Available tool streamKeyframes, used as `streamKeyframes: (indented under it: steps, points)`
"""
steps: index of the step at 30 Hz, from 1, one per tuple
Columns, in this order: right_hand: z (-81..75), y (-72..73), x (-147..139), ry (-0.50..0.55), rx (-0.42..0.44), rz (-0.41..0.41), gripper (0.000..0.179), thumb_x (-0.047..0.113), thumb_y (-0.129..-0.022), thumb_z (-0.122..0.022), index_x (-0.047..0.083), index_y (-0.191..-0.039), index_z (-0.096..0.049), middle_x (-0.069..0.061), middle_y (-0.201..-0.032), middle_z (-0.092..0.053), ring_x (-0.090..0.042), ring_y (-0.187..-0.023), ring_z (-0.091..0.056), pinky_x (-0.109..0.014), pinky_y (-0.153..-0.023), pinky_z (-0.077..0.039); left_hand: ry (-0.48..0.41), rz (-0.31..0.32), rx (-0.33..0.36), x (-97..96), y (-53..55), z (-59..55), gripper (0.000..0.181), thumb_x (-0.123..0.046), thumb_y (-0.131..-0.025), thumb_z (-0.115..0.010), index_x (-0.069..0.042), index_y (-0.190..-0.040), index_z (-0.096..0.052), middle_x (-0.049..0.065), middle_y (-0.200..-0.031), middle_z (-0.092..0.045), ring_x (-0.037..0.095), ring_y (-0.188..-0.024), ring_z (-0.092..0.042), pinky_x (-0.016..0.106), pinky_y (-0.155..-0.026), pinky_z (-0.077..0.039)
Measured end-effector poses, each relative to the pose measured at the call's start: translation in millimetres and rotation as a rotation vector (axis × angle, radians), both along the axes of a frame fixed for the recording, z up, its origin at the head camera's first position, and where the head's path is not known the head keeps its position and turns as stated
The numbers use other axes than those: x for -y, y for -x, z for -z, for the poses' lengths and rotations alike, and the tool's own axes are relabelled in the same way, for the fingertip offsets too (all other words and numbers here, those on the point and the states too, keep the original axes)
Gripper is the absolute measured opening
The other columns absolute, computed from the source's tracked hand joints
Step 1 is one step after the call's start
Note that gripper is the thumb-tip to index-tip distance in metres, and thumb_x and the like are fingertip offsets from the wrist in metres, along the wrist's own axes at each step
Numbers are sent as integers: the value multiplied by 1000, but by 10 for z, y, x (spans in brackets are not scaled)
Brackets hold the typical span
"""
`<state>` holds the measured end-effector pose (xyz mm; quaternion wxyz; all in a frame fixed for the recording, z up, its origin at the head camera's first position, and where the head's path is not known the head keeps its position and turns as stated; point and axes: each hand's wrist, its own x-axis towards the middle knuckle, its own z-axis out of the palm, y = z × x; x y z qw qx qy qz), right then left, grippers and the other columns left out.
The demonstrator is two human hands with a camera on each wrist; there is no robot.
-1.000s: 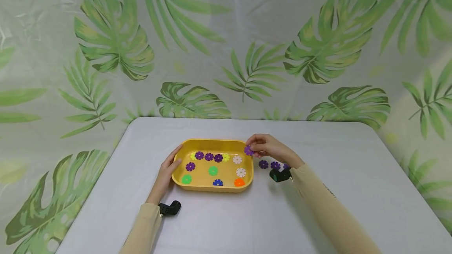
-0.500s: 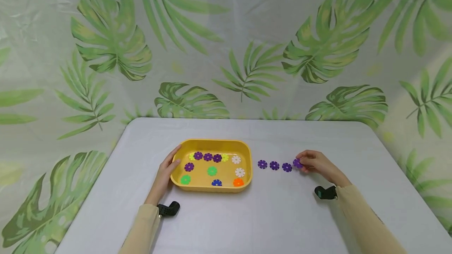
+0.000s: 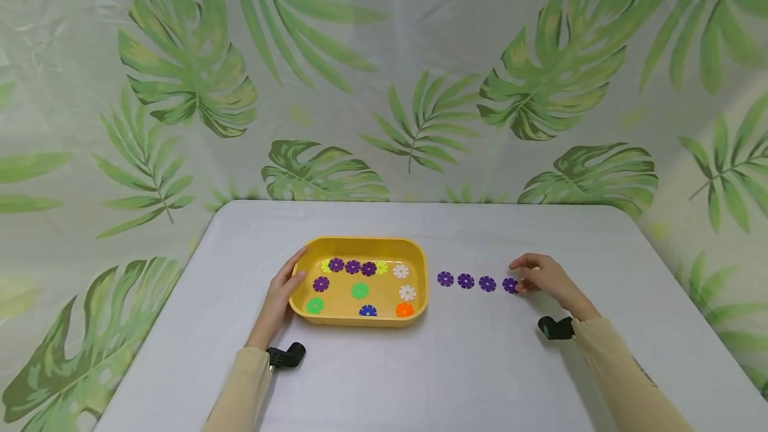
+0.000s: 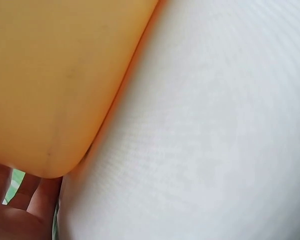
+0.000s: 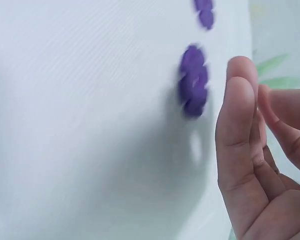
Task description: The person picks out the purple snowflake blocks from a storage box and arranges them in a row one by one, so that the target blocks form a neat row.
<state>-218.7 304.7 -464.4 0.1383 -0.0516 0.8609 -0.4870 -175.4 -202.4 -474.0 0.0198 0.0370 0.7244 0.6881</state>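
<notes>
On the left, my left hand [image 3: 279,293] grips the end of a yellow plastic tray [image 3: 360,321], thumb over the rim and fingers outside. In the left wrist view its fingers [image 4: 27,192] lie against the tray's wall [image 4: 64,90]. My right hand [image 3: 543,280] is at the right end of a row of purple notched flower discs. The end disc [image 3: 510,285] lies on the table beside the fingers. In the right wrist view, that purple disc [image 5: 193,82] is apart from the fingertips, and my right hand [image 5: 260,150] has nothing in its grasp.
Inside the tray are several flower discs: purple, yellow, white, green [image 3: 360,291], blue [image 3: 368,311] and orange [image 3: 405,310]. The row's first purple disc [image 3: 445,279] lies just right of the tray. A leaf-patterned cloth [image 3: 420,85] hangs behind the white table [image 3: 384,379].
My right hand carried a purple disc from the tray's right side to the right end of the row, set it down and let go. The left hand stayed on the tray.
</notes>
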Motion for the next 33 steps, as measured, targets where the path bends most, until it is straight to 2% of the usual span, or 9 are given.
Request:
streamKeyframes:
  steps: [4,9,12,15,19,21,26,29,33]
  points:
    - [-116,62,193,90,-15,-24,32,8,-99,-47,-16,-119,-50,-24,-97,-59,-24,-76,-63,-33,-71,-57,4,-1,2,2,-8,-16,48,-14,-103,-42,-10,-150,-33,6,-155,-26,21,-143,-17,39,-116,-13]
    - [-271,147,631,199,-24,-81,35,14,-100,-49,-14,-121,-49,-29,-105,-55,-23,-80,-62,-33,-76,-57,6,-2,-6,2,-1,-7,48,-13,-103,-43,-10,-150,-33,6,-155,-26,21,-143,-16,39,-116,-12]
    - [-355,201,970,244,1,-106,33,14,-100,-50,-11,-120,-51,-24,-105,-56,-25,-82,-62,-34,-77,-56,10,-13,-15,27,49,104,47,-16,-103,-43,-14,-149,-35,2,-154,-27,18,-143,-17,38,-116,-13]
    - [-415,245,1318,273,38,-129,31,14,-100,-49,-8,-120,-53,-26,-109,-54,-26,-82,-61,-34,-78,-56,1,-15,-15,33,62,129,47,-16,-103,-43,-15,-149,-36,2,-155,-27,18,-143,-16,38,-116,-12]
    - [-458,277,1738,320,96,-166,32,12,-99,-49,-10,-123,-51,-31,-119,-51,-22,-81,-61,-31,-78,-56,-9,-5,1,5,12,22,48,-13,-103,-42,-12,-150,-34,4,-155,-25,20,-143,-15,39,-116,-12]
    - [-455,291,1910,343,127,-185,33,11,-99,-49,-11,-123,-50,-31,-122,-50,-22,-81,-61,-31,-77,-56,-5,-3,6,-3,-1,-1,48,-14,-103,-42,-12,-150,-33,4,-155,-25,19,-143,-16,38,-116,-13]
    - [-385,328,2239,323,197,-220,33,11,-99,-49,-11,-123,-51,-29,-123,-52,-38,-94,-61,-37,-83,-55,-6,-1,-4,-2,-1,-3,47,-14,-103,-42,-11,-150,-33,4,-155,-25,19,-143,-16,38,-116,-12]
    - [-300,347,2377,277,233,-209,31,11,-100,-48,-10,-123,-53,-26,-123,-54,-38,-97,-62,-40,-85,-54,-9,-1,-6,-2,-3,-2,48,-14,-103,-42,-11,-150,-33,3,-155,-25,19,-143,-16,39,-116,-13]
    - [-195,356,2500,258,278,-173,30,9,-101,-45,-8,-123,-54,-23,-120,-56,-31,-88,-66,-39,-82,-56,-9,-3,1,-5,-12,-5,48,-14,-103,-42,-13,-150,-34,2,-155,-25,19,-143,-16,39,-116,-13]
